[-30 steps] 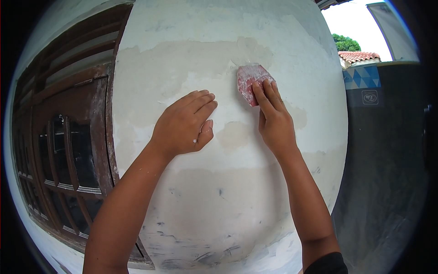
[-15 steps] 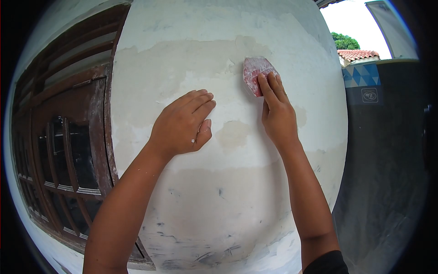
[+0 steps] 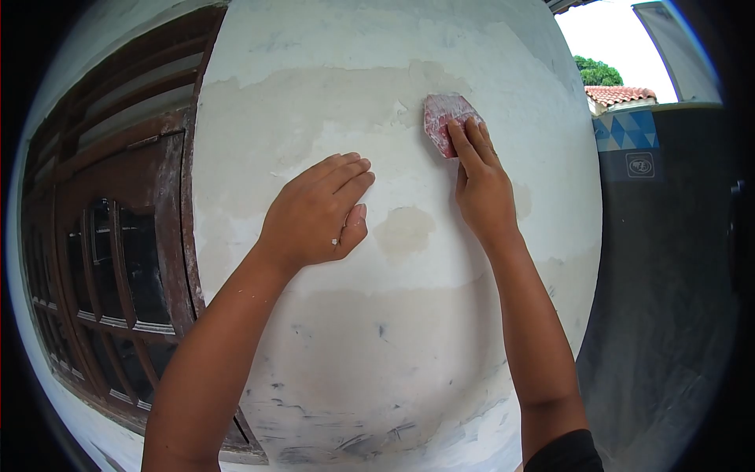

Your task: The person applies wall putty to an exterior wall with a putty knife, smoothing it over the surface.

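The flat tool (image 3: 445, 118) at one o'clock is coloured red and smeared with white. The wall (image 3: 330, 126) is coloured white, blotched with pale grey-brown, and streaked with dark grey near six o'clock. Dark brown is seen on the door (image 3: 174, 236) at nine o'clock. At two o'clock, a strip (image 3: 625, 132) is covered in blue and white triangles, and a green tree (image 3: 598, 72) and an orange roof (image 3: 620, 96) are seen.

The right arm (image 3: 541, 338) has a black sleeve (image 3: 565, 454), the left forearm (image 3: 216, 346) white specks (image 3: 265, 300).
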A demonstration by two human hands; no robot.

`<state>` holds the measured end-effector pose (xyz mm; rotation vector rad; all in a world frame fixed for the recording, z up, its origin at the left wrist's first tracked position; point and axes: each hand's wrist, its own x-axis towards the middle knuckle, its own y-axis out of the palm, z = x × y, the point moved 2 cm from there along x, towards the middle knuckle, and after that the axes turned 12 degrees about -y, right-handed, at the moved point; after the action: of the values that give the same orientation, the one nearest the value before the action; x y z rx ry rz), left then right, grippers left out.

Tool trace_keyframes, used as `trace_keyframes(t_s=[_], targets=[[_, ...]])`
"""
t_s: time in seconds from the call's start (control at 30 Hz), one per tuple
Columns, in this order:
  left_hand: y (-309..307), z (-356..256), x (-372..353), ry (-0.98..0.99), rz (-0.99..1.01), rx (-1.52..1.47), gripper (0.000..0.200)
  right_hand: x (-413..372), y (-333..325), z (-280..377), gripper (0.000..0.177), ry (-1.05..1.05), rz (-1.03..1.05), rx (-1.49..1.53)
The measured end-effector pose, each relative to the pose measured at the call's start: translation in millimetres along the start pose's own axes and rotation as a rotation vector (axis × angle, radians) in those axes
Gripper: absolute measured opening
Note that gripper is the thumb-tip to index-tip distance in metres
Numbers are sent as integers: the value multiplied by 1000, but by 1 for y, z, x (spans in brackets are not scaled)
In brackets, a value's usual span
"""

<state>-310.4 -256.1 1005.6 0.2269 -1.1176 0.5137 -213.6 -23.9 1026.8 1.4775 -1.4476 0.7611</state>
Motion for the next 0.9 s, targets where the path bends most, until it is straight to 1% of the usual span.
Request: trace_keyframes(t_s=[0.07,0.13,0.27,0.37,0.47,0.53,0.67,0.7,0.77,0.9], targets=[[0,0,0,0,0,-1,41,1,3,2,61,-14,3,8],[0,0,0,-1,-3,-5,41,-8,7,2,59,2,75,34],[0,-1,0,-2,2,-3,41,-27,-3,11,57,24,99,56],[-1,-1,0,-7,9,-8,41,-16,-3,13,56,24,39,40],[0,-1,0,-3,7,4,42,4,7,16,57,-34,1,20],[0,0,0,0,3,14,42,5,15,19,56,-17,64,69],[0,-1,0,-5,7,-7,42,-20,0,31,56,-27,117,64],[-1,-1,0,-12,14,-21,42,-19,-1,30,56,-29,115,64],[-1,-1,0,-12,11,-14,42,-16,-4,27,56,-58,39,24],[0,-1,-1,-10,7,-1,42,6,4,23,56,-55,6,34]])
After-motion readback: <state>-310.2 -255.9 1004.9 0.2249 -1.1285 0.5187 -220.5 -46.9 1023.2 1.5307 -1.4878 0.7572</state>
